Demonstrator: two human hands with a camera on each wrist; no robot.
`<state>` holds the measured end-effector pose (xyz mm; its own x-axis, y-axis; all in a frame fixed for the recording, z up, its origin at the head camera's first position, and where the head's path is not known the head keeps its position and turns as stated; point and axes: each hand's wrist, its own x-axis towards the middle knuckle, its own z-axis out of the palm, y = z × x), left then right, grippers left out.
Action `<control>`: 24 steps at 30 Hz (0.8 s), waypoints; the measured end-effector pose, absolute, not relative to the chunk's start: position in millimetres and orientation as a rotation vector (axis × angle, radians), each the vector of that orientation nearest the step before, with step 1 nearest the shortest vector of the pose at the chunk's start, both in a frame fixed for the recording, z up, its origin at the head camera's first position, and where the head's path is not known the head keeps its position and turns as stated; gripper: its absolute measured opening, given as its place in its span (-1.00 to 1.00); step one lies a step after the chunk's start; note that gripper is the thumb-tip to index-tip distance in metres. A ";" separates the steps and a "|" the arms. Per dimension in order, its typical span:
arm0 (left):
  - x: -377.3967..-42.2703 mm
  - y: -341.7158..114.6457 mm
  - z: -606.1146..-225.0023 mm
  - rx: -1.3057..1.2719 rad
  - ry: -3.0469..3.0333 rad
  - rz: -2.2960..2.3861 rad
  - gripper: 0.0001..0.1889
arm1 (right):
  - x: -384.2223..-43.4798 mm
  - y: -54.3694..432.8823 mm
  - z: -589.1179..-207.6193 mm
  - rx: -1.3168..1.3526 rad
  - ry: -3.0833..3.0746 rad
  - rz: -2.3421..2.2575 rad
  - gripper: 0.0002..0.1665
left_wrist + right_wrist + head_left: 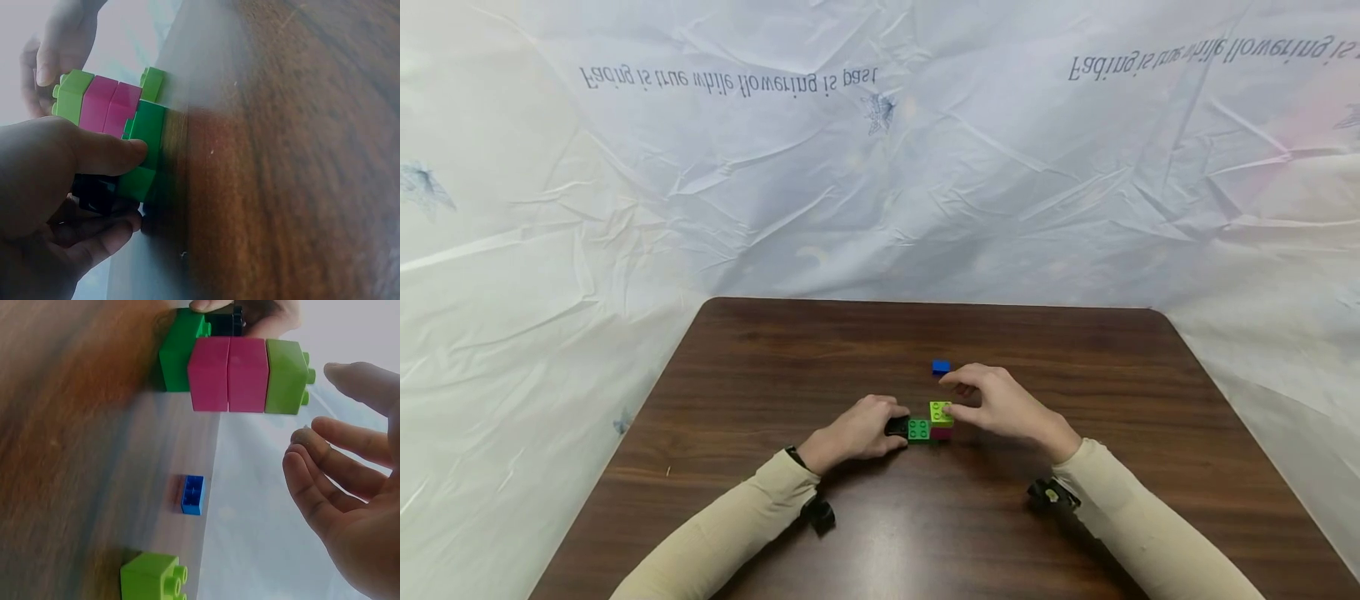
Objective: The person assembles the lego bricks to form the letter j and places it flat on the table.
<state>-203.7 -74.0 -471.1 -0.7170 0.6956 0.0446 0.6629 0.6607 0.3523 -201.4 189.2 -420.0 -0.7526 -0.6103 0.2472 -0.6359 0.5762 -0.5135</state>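
My left hand [861,429] grips one end of a built piece of toy bricks, the thumb against a dark green brick [148,128] and the fingers by a black brick [97,192]. Two magenta bricks [228,374] are stacked on the green end, topped by a lime brick [286,376] with its studs facing up. My right hand [1003,407] hovers beside that top, fingers loosely bent and nothing between them. In the right wrist view, a gap separates its fingertips from the lime studs.
A small blue brick [941,367] lies on the brown wooden table [790,350] beyond the stack. Another lime brick [150,578] rests on the table near the right hand; that hand hides it in the head view. Wrinkled pale sheeting [820,208] hangs around the table.
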 end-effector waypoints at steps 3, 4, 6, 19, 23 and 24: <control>-203.3 -74.1 -471.2 1.129 2.774 0.532 -0.51 | -203.9 192.8 -421.1 1.071 -2.721 0.928 -0.57; -203.1 -74.2 -471.3 1.127 2.773 0.532 -0.51 | -204.6 194.1 -421.7 1.065 -2.714 0.925 -0.57; -202.8 -74.3 -471.3 1.126 2.773 0.533 -0.51 | -205.7 196.8 -422.4 1.048 -2.706 0.919 -0.57; -202.4 -74.6 -471.7 1.149 2.787 0.545 -0.51 | -210.7 210.9 -423.0 0.941 -2.722 0.869 -0.53; -202.7 -74.5 -471.4 1.144 2.784 0.547 -0.51 | -212.7 216.2 -425.3 0.924 -2.718 0.850 -0.52; -202.7 -74.4 -471.4 1.144 2.785 0.545 -0.51 | -212.9 217.5 -425.7 0.913 -2.722 0.843 -0.52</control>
<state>-202.7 -74.4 -471.4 -0.7173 0.6942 0.0588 0.6651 0.6572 0.3545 -212.9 217.5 -425.7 -0.8035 -0.5103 0.3065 -0.5942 0.6568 -0.4642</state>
